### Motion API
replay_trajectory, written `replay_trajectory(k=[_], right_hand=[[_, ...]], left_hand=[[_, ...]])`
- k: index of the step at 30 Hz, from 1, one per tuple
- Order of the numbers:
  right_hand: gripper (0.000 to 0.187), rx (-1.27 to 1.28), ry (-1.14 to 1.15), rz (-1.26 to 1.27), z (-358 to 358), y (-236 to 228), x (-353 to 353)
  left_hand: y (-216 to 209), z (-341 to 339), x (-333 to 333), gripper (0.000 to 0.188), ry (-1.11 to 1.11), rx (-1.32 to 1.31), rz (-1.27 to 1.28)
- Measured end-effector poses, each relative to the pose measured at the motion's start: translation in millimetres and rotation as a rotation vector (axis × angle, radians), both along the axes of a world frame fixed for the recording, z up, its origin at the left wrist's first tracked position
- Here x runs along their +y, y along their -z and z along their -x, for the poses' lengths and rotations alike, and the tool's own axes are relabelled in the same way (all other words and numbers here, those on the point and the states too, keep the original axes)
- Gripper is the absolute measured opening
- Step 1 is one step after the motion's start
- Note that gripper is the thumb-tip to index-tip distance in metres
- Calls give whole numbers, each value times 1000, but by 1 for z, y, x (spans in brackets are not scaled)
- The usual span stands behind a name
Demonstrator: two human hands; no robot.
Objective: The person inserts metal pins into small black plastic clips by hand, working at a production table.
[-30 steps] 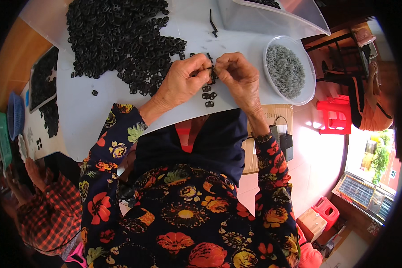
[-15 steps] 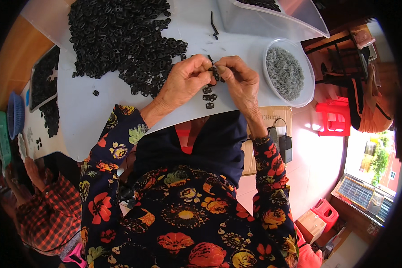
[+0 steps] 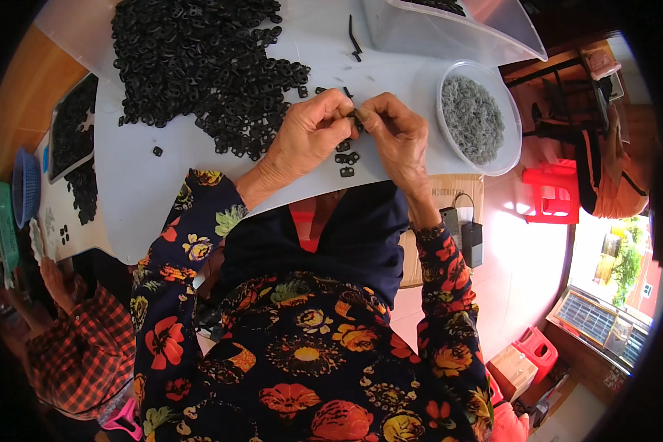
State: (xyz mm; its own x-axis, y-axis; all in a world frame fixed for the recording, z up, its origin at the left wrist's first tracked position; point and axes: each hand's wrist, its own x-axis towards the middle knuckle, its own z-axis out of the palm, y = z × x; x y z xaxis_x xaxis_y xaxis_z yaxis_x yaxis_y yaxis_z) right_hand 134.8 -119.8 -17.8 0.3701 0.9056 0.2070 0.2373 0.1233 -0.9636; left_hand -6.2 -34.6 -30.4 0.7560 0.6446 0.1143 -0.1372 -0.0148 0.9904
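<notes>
My left hand [image 3: 309, 138] and my right hand [image 3: 399, 137] meet over the front of the white table. Fingertips pinch on both sides around a small black plastic piece [image 3: 356, 122], mostly hidden by the fingers. Just below the hands lie several loose black two-holed pieces [image 3: 347, 172]. To the left of my left hand spreads a large heap of similar black pieces [image 3: 199, 66]. On the other side, right of my right hand, a round clear tub [image 3: 516, 151] holds many tiny grey translucent parts [image 3: 471, 118].
A thin bent black rod [image 3: 353, 33] lies beyond my hands, near a clear plastic bin [image 3: 420, 37] at the back right. At left, a person in a checked shirt [image 3: 88, 346] sits by another table with a tray of black pieces [image 3: 70, 129]. Red stools [image 3: 549, 193] stand at right.
My hands stay in nearly the same place. The fingertips have shifted slightly around the small black piece, and less of it shows between them.
</notes>
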Motion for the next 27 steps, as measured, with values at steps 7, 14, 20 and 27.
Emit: replay_trajectory(k=[7, 14, 20, 27], right_hand=[[12, 95, 20, -6, -1, 6, 1], [12, 164, -4, -71, 1, 9, 2], [7, 144, -5, -59, -1, 11, 1], [8, 163, -13, -42, 5, 4, 1]], left_hand=[[-2, 0, 2, 6, -5, 4, 27], [1, 3, 6, 8, 57, 18, 47], [2, -1, 2, 3, 2, -10, 18], [1, -1, 1, 6, -4, 16, -14]])
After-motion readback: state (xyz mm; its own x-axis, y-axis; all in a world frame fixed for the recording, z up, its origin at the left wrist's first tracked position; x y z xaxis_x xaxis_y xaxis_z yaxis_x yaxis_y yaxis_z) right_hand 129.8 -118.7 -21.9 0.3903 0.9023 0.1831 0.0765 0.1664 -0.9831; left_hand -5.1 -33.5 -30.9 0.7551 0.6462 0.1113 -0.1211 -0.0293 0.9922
